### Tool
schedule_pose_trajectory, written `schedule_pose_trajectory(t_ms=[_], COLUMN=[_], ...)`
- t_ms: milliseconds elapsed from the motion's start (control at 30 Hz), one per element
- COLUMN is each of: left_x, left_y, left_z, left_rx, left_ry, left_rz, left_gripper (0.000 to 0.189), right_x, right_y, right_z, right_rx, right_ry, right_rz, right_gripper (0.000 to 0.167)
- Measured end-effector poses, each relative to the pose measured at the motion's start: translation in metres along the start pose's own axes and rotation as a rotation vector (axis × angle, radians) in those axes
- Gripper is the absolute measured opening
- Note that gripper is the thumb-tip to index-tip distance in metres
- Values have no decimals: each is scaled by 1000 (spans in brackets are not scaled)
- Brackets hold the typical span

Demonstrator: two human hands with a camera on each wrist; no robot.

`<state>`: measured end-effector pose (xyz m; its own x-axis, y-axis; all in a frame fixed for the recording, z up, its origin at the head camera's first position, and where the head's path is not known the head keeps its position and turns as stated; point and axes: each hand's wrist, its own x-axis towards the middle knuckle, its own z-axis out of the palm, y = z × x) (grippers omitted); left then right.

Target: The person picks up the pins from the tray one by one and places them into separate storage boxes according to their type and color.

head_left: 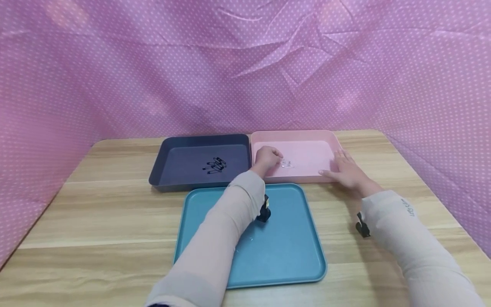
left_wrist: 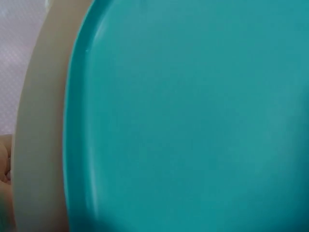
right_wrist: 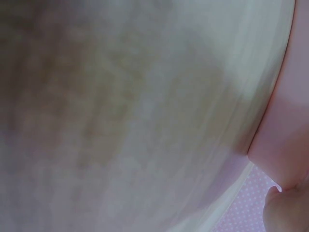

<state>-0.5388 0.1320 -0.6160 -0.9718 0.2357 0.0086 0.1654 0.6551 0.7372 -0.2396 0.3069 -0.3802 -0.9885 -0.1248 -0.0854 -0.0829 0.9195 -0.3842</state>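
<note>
My left hand [head_left: 268, 157] reaches over the left part of the pink tray [head_left: 307, 153]. Its fingers are curled, with the tips beside a small group of silver safety pins [head_left: 287, 164]; whether they pinch a pin is too small to tell. At that tray's right front corner, my right hand [head_left: 347, 170] rests on the rim with fingers extended. Black safety pins [head_left: 215, 165] lie in a heap in the dark blue-grey tray [head_left: 180, 164]. Under my left forearm sits the teal tray [head_left: 284, 247], with tiny shiny bits [head_left: 251, 238] on it.
All three trays stand on a wood-grain table [head_left: 96, 221], the teal one in front of the other two. A pink dotted cloth [head_left: 192, 76] hangs behind the table and along both sides. Dark clip-like pieces [head_left: 264, 209] show at both wrists.
</note>
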Motion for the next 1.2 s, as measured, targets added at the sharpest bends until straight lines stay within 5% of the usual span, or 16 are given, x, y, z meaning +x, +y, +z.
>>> schedule_pose_trajectory(t_ms=[67, 100, 233, 333, 533, 833, 1200], left_x=[10, -1, -93, -127, -143, -223, -238], left_y=[-9, -1, 68, 94, 107, 172, 181], left_z=[9, 2, -63, -88, -107, -167, -184], left_rx=[32, 40, 46, 52, 25, -19, -97], left_ry=[6, 14, 13, 33, -11, -51, -89], left_rz=[-9, -10, -41, -44, -3, -85, -37], left_gripper=[18, 19, 18, 16, 17, 13, 12], right_x=[0, 0, 0, 0, 1, 2, -1], right_y=[-1, -1, -3, -4, -6, -5, 3], right_z=[0, 0, 1, 1, 1, 2, 2], right_rx=[0, -1, -3, -6, 0, -10, 1], right_ry=[1, 1, 9, 8, 7, 14, 14], right_rz=[-4, -6, -11, -12, -6, -13, 3], right_gripper=[97, 97, 97, 97, 97, 97, 98])
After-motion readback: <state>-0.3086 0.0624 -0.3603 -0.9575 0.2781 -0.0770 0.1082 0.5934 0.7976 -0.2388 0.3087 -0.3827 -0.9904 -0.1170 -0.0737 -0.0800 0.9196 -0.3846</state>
